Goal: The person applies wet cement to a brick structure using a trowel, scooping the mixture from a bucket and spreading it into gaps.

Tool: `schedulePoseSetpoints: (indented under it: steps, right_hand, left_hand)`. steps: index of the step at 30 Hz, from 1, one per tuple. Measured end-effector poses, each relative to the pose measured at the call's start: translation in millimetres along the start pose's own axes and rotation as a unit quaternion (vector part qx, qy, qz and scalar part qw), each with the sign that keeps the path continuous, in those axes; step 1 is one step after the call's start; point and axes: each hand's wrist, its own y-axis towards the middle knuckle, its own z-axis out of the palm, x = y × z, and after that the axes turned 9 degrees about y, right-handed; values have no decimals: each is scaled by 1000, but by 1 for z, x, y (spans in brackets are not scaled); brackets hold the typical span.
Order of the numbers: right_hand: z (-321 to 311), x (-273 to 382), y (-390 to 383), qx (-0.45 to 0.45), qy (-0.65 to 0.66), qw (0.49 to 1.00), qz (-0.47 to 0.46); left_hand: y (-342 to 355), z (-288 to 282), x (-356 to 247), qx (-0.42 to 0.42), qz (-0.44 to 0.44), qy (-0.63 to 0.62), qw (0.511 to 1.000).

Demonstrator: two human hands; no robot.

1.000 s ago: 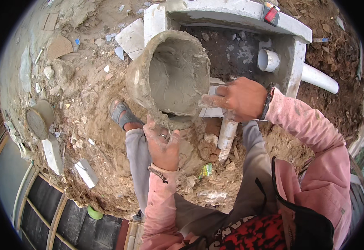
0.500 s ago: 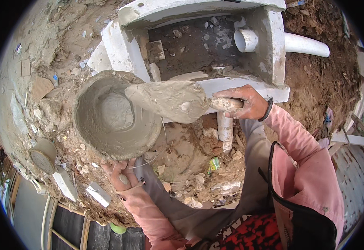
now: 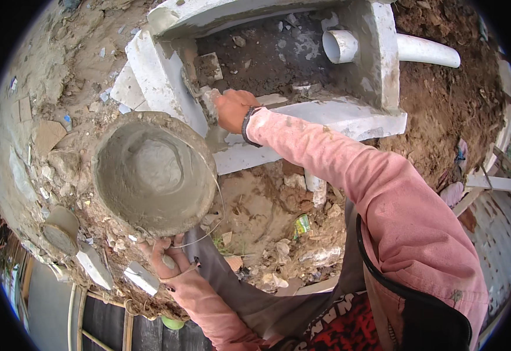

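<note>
A mortar-smeared bucket [image 3: 153, 213] stands tilted to the left of the white-walled box, with wet grey mortar [image 3: 159, 167] in its bottom. My left hand [image 3: 167, 260] grips the bucket at its near lower edge, fingers partly hidden beneath it. My right hand [image 3: 235, 111] is closed in a fist at the inner left corner of the box, reaching over its near wall [image 3: 326, 124]. The trowel in that hand is mostly hidden by the fist. Fresh mortar coats the inside of the left wall [image 3: 162, 76].
A white pipe [image 3: 428, 50] passes through the box's right wall, and a second pipe stub [image 3: 317, 187] sits below the near wall. Rubble and a green wrapper [image 3: 302, 225] lie between my legs. At left are a small mortar-covered pail [image 3: 60, 229] and white block pieces [image 3: 141, 278].
My right hand has swung left and away from me, carrying the mortar-loaded trowel from above the bucket's right side into the box's left corner. My left hand stays at the bucket.
</note>
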Motion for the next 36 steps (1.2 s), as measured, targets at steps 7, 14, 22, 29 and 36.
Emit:
schedulePoseSetpoints:
  steps: [7, 14, 22, 29, 36]
  right_hand:
    - [6, -60, -27, -156, 165, 974, 17]
    - [-4, 3, 12, -73, 43, 996, -17]
    - [2, -55, 14, -136, 33, 990, -11]
    - [10, -40, -18, 40, 10, 998, -52]
    - [-25, -90, -58, -64, 161, 977, -127]
  left_hand:
    - [-4, 11, -2, 2, -2, -13, 1000]
    - [-5, 7, 1, -6, 8, 5, 1000]
    - [-5, 18, 1, -11, 3, -6, 1000]
    - [-8, 17, -3, -18, 13, 9, 1000]
    - [-8, 19, -7, 1, 18, 12, 1000]
